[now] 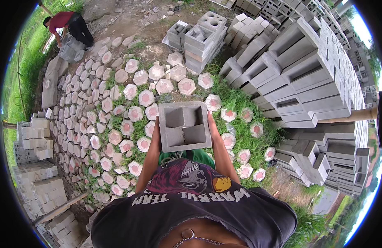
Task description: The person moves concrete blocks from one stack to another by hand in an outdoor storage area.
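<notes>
Many pavers [146,98] in grass [233,97] ahead | stacked blocks [319,99] right; co-worker [66,20] bending, far left | left hand [157,133] and right hand [212,125], spread block-wide, clasp opposite sides of hollow block [183,129] before torso [195,206]

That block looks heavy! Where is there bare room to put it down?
Mostly bare, rubble-dotted dirt lies beyond the held block, between the bent co-worker and the grey block stack. Hexagonal pavers cover much of the middle. It's crowded with piled blocks on the right and more stacks at lower left.
</notes>
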Available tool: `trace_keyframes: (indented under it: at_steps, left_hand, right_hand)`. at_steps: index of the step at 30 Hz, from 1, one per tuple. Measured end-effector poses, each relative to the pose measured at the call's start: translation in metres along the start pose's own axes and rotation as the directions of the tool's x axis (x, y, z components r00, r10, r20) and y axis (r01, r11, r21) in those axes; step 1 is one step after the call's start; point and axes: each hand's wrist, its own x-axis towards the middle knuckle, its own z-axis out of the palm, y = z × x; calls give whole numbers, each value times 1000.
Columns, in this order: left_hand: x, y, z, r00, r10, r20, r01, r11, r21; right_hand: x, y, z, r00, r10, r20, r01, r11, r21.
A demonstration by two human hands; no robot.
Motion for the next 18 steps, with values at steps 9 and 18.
trace_keyframes:
  at_steps: [9,18]
  left_hand:
    - [133,91,77,997,-53,50,43,985,169]
    - [291,216,101,993,-121,-14,118,929,350]
  right_hand:
    - [99,-89,-8,996,-44,-77,54,990,129]
    - [224,-187,53,971,-168,-171,196,967,164]
